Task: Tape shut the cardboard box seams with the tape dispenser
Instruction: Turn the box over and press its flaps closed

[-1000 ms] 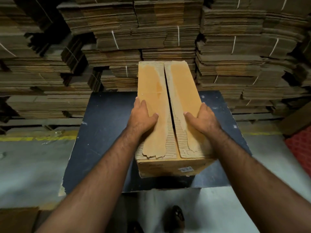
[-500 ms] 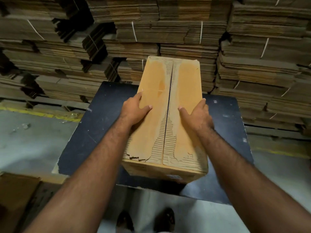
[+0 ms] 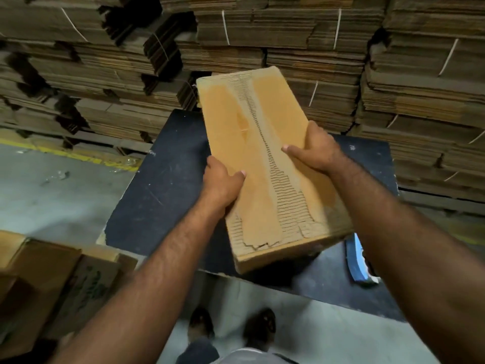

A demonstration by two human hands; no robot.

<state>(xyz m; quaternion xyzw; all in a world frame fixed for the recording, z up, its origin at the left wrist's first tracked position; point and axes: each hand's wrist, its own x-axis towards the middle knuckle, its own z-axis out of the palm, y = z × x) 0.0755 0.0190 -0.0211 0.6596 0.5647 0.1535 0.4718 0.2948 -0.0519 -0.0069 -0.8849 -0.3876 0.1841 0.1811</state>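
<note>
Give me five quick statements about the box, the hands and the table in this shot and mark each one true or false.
1. Both hands grip the cardboard box, the left hand on its left edge, the right hand on its right edge. True.
2. A strip of tape covers the box's centre seam. False: no tape shows; the seam is bare, with torn paper exposing the corrugation.
3. The right hand holds a tape dispenser. False: it holds only the box.
4. The box is over a dark table. True.
5. Bundled stacks of flattened cardboard rise behind the table. True.
</note>
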